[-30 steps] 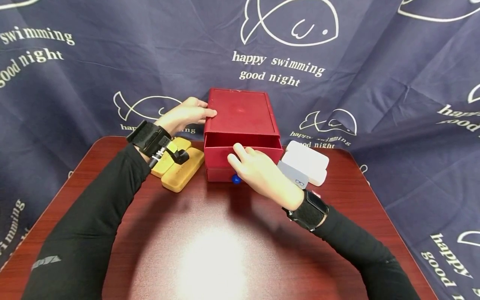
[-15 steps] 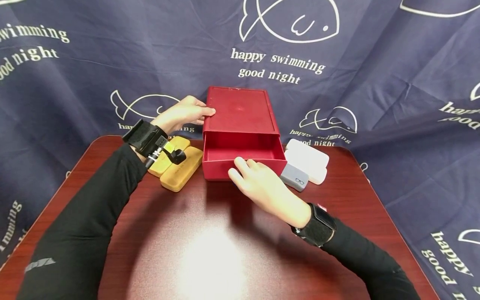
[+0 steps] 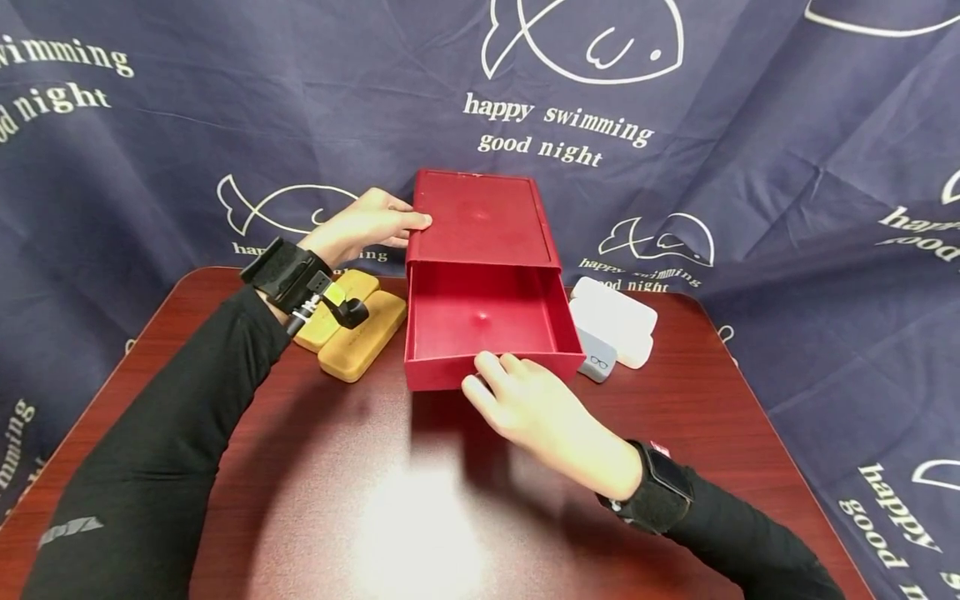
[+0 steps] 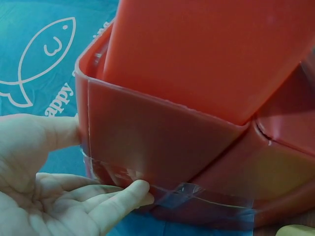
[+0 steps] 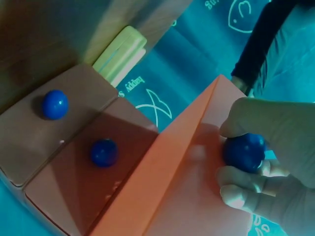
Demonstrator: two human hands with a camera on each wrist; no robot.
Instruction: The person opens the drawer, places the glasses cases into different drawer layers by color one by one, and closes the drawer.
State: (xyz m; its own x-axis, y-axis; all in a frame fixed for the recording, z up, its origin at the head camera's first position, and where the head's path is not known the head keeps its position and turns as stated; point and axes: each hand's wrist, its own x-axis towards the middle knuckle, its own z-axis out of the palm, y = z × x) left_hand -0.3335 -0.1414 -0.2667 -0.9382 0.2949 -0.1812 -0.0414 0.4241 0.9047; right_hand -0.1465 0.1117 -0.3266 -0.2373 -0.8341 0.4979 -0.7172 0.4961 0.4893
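A red drawer cabinet (image 3: pixel 480 221) stands at the back of the table, its top drawer (image 3: pixel 487 312) pulled well out so that the red floor shows. My right hand (image 3: pixel 528 408) is at the drawer's front. In the right wrist view its thumb and fingers pinch a round blue knob (image 5: pixel 244 152). My left hand (image 3: pixel 367 225) rests against the cabinet's left side, the thumb on the top edge. Nearly straight fingers (image 4: pixel 115 201) touch the taped side wall in the left wrist view. Two lower drawer fronts with blue knobs (image 5: pixel 104 153) appear in the right wrist view.
Two yellow glasses cases (image 3: pixel 362 337) lie left of the cabinet, below my left wrist. To the right are white cases (image 3: pixel 615 321) and a grey glasses case (image 3: pixel 597 357) with a glasses print. A dark blue fish-print cloth (image 3: pixel 300 100) hangs behind the table.
The top drawer has slid out from slightly open to far open, toward me. My right hand has moved nearer with it, while the left hand stays on the cabinet.
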